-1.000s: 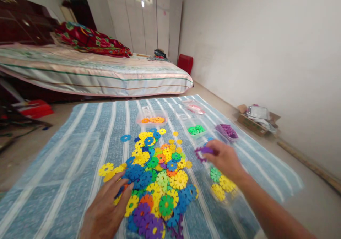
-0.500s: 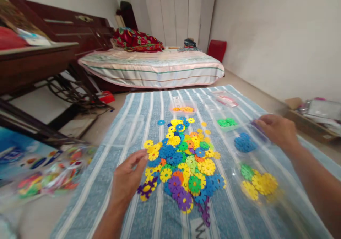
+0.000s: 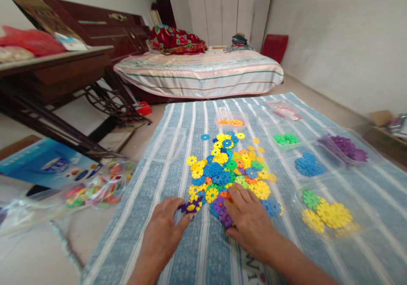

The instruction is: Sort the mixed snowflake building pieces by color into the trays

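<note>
Bed [image 3: 203, 78] way in the back, striped cloth [image 3: 136, 200] up front, pile of notched discs [image 3: 219, 170] plonked in the middle. Right hand [image 3: 251, 219] is half-curled over some purple discs [image 3: 222, 213] at the near edge, left hand [image 3: 163, 230] has thumb and finger parted around a dark purple disc [image 3: 191, 206]. Can't tell if either's really gripping. Pile's loose, so dragging fingers could send pieces sliding everywhere.

A person's bare left hand [image 3: 163, 231] and bare right hand [image 3: 252, 220]
Slender fingers [image 3: 239, 195]; behind each wrist [image 3: 149, 257], the forearm [image 3: 295, 258] is bare too, with more of the right one in view than the left.
</note>
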The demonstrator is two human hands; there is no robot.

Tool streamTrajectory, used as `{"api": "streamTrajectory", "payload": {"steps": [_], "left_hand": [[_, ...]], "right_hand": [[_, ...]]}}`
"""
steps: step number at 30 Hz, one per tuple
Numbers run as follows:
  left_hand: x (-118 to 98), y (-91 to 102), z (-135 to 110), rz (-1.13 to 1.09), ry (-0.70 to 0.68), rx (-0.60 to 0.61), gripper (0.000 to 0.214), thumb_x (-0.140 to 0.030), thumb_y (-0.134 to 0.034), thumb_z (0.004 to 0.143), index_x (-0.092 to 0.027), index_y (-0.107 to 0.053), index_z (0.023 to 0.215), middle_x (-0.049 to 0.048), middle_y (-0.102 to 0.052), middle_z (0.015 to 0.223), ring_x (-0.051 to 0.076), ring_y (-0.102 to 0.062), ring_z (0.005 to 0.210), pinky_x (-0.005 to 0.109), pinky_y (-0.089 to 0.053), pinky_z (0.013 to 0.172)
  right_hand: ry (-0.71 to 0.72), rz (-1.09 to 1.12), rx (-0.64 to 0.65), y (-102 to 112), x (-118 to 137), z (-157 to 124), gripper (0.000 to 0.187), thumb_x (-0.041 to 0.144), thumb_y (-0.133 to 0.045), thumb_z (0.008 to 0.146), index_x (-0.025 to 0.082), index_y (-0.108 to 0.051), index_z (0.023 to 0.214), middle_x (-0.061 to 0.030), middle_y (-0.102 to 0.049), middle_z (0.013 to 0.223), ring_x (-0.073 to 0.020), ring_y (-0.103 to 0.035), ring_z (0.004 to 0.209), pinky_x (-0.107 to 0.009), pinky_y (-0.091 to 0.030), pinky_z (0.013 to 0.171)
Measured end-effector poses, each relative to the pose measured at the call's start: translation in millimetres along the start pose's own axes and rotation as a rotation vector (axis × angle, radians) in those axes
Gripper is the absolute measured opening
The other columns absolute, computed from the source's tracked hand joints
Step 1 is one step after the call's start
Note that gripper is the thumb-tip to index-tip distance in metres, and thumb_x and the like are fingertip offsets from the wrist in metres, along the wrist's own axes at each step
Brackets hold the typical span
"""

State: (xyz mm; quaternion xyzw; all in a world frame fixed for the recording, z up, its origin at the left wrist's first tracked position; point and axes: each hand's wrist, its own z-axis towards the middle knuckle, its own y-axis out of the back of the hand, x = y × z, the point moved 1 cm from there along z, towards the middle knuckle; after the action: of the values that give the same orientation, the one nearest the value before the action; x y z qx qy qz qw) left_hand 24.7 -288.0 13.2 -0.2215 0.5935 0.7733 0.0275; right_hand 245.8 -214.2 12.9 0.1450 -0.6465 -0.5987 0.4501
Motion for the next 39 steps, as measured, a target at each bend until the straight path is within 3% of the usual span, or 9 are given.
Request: {"api": "streamTrajectory", "payload": {"steps": [4,10,14,17,20,22,27,34,39], "left_hand": [[-1,-2.9,-4,-0.038,0.049,-0.022,0.023,-0.043,-0.059,0.069,-0.022,-0.061,0.078,0.0043,-0.066,0.091,0.022,-0.062,0.087,0.036,-0.050,0.080],[-8,0.3,-9,-0.146,0.192,0.020,0.029,-0.050,-0.055,0.072,-0.022,-0.054,0.065,-0.0020,-0.060,0.066,0.015,-0.059,0.062,0.026,-0.047,0.061],[-18,4.0,-16,-0.265,0.363,0.052,0.035,-0.056,-0.056,0.069,-0.022,-0.054,0.062,-0.0055,-0.057,0.055,0.012,-0.056,0.054,0.022,-0.043,0.054],[-33,3.5,-17,-0.396,0.407,0.066,0.036,-0.058,-0.058,0.066,-0.022,-0.055,0.062,-0.0059,-0.057,0.055,0.012,-0.055,0.053,0.020,-0.042,0.051],[-53,-1.2,-15,-0.544,0.401,0.098,0.036,-0.057,-0.060,0.064,-0.021,-0.055,0.062,-0.0057,-0.056,0.052,0.012,-0.055,0.051,0.020,-0.043,0.050],[-65,-5.5,-14,-0.623,0.419,0.117,0.035,-0.055,-0.062,0.062,-0.021,-0.056,0.063,-0.0054,-0.058,0.052,0.012,-0.056,0.050,0.021,-0.044,0.050],[-83,-15.8,-9,-0.719,0.480,0.070,0.038,-0.051,-0.065,0.058,-0.020,-0.060,0.079,-0.0035,-0.064,0.056,0.015,-0.060,0.052,0.024,-0.049,0.053],[-95,-27.4,-9,-0.805,0.444,0.023,0.035,-0.047,-0.065,0.062,-0.019,-0.062,0.084,0.0008,-0.070,0.069,0.017,-0.065,0.062,0.027,-0.054,0.061],[-112,-35.7,-12,-0.799,0.314,0.134,0.033,-0.048,-0.063,0.066,-0.020,-0.066,0.085,0.0018,-0.071,0.075,0.018,-0.067,0.069,0.026,-0.056,0.064]], "right_hand": [[-0.009,0.008,0.040,-3,1,1,0.043,0.029,-0.068,0.071,0.013,-0.058,0.109,-0.0181,-0.039,0.137,-0.0342,-0.022,0.132,-0.054,-0.023,0.104],[0.010,0.095,-0.072,-7,-1,-6,0.027,0.018,-0.066,0.070,0.013,-0.061,0.096,-0.0154,-0.044,0.134,-0.0289,-0.025,0.131,-0.048,-0.023,0.107],[0.045,0.200,-0.148,-8,-2,-7,0.019,0.014,-0.065,0.069,0.016,-0.062,0.088,-0.0116,-0.051,0.127,-0.0265,-0.031,0.128,-0.045,-0.026,0.106],[0.030,0.355,-0.217,-3,-3,-7,0.010,0.014,-0.067,0.068,0.019,-0.061,0.075,-0.0073,-0.059,0.116,-0.0240,-0.043,0.119,-0.042,-0.030,0.104],[-0.057,0.597,-0.293,4,-5,-7,0.007,0.016,-0.065,0.069,0.020,-0.060,0.067,-0.0046,-0.065,0.101,-0.0195,-0.054,0.103,-0.036,-0.039,0.094],[-0.189,0.768,-0.309,8,-9,-8,0.004,0.020,-0.064,0.072,0.019,-0.062,0.068,-0.0033,-0.067,0.089,-0.0164,-0.060,0.087,-0.030,-0.045,0.081],[-0.486,1.079,-0.314,8,-21,-11,0.015,0.032,-0.066,0.071,0.016,-0.067,0.071,-0.0015,-0.066,0.066,-0.0129,-0.056,0.062,-0.025,-0.044,0.059],[-0.659,1.501,-0.365,13,-24,-5,0.031,0.043,-0.073,0.061,0.014,-0.065,0.070,-0.0028,-0.064,0.062,-0.0121,-0.055,0.057,-0.026,-0.044,0.057],[-0.641,1.463,-0.411,15,-20,-2,0.027,0.038,-0.074,0.060,0.014,-0.061,0.065,0.0014,-0.059,0.058,-0.0083,-0.049,0.053,-0.022,-0.040,0.053]]}}
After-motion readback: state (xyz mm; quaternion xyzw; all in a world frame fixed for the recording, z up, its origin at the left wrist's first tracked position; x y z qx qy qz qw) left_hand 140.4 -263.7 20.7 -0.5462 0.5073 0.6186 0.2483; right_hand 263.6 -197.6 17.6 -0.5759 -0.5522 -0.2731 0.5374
